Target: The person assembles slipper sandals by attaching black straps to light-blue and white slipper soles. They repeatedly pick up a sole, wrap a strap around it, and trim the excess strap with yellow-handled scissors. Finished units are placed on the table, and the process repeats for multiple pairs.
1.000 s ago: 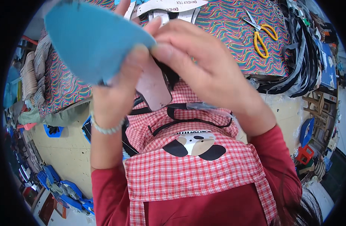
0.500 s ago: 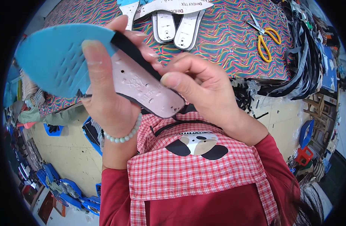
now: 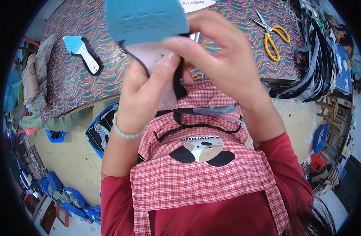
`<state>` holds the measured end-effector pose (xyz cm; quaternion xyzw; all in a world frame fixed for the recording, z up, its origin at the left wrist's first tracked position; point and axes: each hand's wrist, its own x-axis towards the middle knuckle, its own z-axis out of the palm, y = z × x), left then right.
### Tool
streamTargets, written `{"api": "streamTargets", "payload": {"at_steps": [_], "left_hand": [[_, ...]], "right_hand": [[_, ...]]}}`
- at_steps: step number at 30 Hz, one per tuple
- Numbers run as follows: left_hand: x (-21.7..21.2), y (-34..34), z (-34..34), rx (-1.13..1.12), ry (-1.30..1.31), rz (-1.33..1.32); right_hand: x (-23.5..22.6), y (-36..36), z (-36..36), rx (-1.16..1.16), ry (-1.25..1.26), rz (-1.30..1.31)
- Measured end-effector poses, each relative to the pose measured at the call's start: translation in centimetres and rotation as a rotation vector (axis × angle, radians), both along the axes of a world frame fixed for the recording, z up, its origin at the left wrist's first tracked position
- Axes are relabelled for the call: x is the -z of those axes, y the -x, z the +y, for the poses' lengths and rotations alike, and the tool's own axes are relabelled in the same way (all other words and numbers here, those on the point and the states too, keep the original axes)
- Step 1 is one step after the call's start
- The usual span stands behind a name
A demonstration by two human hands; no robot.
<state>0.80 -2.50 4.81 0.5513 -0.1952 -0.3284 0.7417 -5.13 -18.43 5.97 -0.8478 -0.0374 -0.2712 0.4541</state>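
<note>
Nearest: red sleeves and a red-and-white checked apron [image 3: 196, 177] with a cartoon animal patch, seen from above.

Left hand [image 3: 147, 92]: raised before the chest, beaded bracelet at the wrist, grip clamped on the pale underside of a shoe insole [image 3: 149, 27], thumb pressed on top.

Right hand [image 3: 223, 59]: beside the left, grip closed on the same insole and its black edge strip.

Insole: held in the air over the near edge of the bench, blue top face turned toward the camera, pale layer beneath.

Bench [image 3: 82, 82]: covered in a multicoloured wavy-pattern sheet. On it, left, a second insole [image 3: 83, 52] with blue toe, white middle and black rim; right, yellow-handled scissors [image 3: 271, 35], lying well apart from the hands.

Right edge of the bench: heap of black straps [image 3: 314, 59].

Floor: pale, worn; blue crate [image 3: 102, 128] just under the bench; blue pieces at lower left; red stool [image 3: 317, 161] at right.
</note>
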Motion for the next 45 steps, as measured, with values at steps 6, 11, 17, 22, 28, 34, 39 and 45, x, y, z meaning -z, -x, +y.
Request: {"api": "streamTargets", "payload": {"at_steps": [6, 11, 17, 22, 28, 34, 39, 45], "left_hand": [[1.0, -1.6, 0.9, 0.186, 0.215, 0.099], [2.0, -3.5, 1.8, -0.027, 0.279, -0.014], [0.5, -3.8, 1.9, -0.105, 0.679, 0.315], [1.0, -4.4, 1.5, 0.102, 0.888, 0.458], [2.9, -1.2, 2.1, -0.126, 0.192, 0.304], [-4.5, -3.9, 3.5, -0.038, -0.381, -1.439], [-4.3, -3.4, 2.7, 0.329, -0.437, -1.017], [-2.7, -0.6, 2.9, 0.014, -0.196, -0.381]], "right_hand": [[0.4, -0.1, 1.6, -0.221, -0.805, 0.246], [4.0, 1.2, 2.2, -0.301, -0.592, 0.438], [-0.2, 1.0, 2.4, -0.130, 0.271, 0.229], [4.3, 2.5, 4.9, -0.015, 0.033, 0.106], [1.7, 2.0, 2.2, -0.026, -0.172, 0.188], [-3.6, 2.1, -2.2, -0.202, 0.480, 0.137], [-5.2, 0.8, -0.6, -0.342, 0.542, 0.155], [-1.7, 0.9, 0.6, -0.193, -0.409, 0.019]]}}
